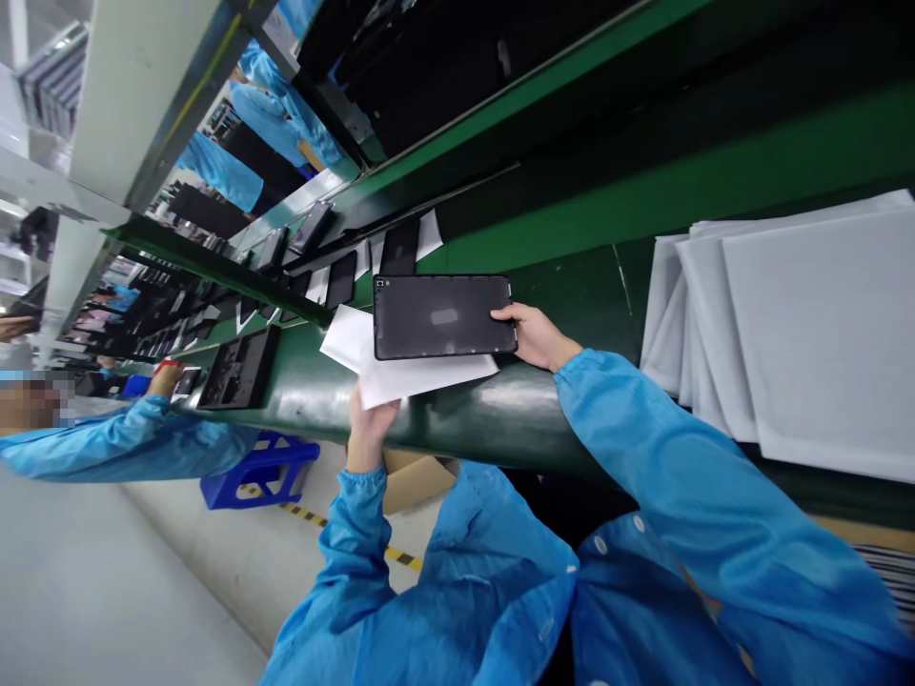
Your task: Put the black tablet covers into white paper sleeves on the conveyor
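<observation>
My right hand (536, 333) grips the right end of a black tablet (443, 319), thumb on its upward face. A small camera opening shows at the tablet's far left corner. Beneath the tablet is a white sheet (400, 381), and my left hand (372, 419) is closed on its near edge, with the fingers partly hidden under the sheet. Another white sheet (343, 341) shows at the tablet's left. Whether the tablet rests on the sheets or hovers just above, I cannot tell.
A stack of white sheets (815, 324) lies on the right of the green bench. Several black tablets (341, 278) and papers line the conveyor further left. A black tray (239, 370) stands near a co-worker's hand (166, 379). On the floor are a blue stool (264, 472) and a cardboard box (415, 479).
</observation>
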Demonstrator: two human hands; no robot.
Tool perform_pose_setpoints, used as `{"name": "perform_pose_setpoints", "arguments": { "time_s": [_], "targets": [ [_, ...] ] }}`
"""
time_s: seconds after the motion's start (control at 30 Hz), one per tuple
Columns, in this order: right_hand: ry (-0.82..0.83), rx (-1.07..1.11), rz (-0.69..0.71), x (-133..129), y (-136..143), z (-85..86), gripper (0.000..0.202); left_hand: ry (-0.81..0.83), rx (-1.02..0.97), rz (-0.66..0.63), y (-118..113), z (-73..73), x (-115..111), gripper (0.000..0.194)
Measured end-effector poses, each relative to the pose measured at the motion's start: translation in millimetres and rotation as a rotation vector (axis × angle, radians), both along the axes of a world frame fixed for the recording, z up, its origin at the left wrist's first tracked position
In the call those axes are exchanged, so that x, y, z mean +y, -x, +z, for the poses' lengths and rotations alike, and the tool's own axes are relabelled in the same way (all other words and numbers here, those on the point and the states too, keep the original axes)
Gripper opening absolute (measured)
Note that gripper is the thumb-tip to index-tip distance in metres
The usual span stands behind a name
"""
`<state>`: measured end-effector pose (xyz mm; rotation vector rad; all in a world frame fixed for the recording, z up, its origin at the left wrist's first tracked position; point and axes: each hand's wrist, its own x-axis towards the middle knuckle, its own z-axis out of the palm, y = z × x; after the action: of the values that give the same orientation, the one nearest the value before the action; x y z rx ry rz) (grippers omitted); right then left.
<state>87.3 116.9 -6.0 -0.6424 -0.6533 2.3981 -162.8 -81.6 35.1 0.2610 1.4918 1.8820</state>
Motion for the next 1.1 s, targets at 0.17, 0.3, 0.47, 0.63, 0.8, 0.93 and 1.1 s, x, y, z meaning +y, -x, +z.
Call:
{"name": "perform_pose_setpoints", "arguments": {
  "time_s": [0.17, 0.3, 0.47, 0.63, 0.8, 0.93, 1.1],
  "targets": [
    [-0.020, -0.015, -0.022, 0, 2, -1.6, 0.020, -0.139, 0.859, 0.473, 26, 75.3, -29, 0.037],
    [-0.029, -0.024, -0.050, 1, 4, -4.8, 0.022, 0.122, 1.584, 0.275, 7, 103.8, -42, 0.046],
    [-0.085, -0.071, -0.188, 4, 1, -10.4, 0.032, 0.567, 1.279, -0.552, -28, 49.5, 19, 0.043],
    [-0.293, -0.194, -0.354, 7, -1, -21.9, 0.036, 0.628, 1.057, -0.580, -34, -5.7, 60, 0.038],
    [-0.523, -0.320, -0.381, 8, 2, -34.0, 0.041, 0.604, 1.053, -0.558, -30, -13.0, 55, 0.039],
    [-0.628, -0.375, -0.333, 6, 1, -35.1, 0.041, 0.637, 1.086, -0.522, -33, -10.9, 55, 0.039],
    [-0.723, -0.427, -0.259, 1, -3, -25.7, 0.040, 0.651, 1.151, -0.467, -41, -10.2, 57, 0.044]
  ]
}}
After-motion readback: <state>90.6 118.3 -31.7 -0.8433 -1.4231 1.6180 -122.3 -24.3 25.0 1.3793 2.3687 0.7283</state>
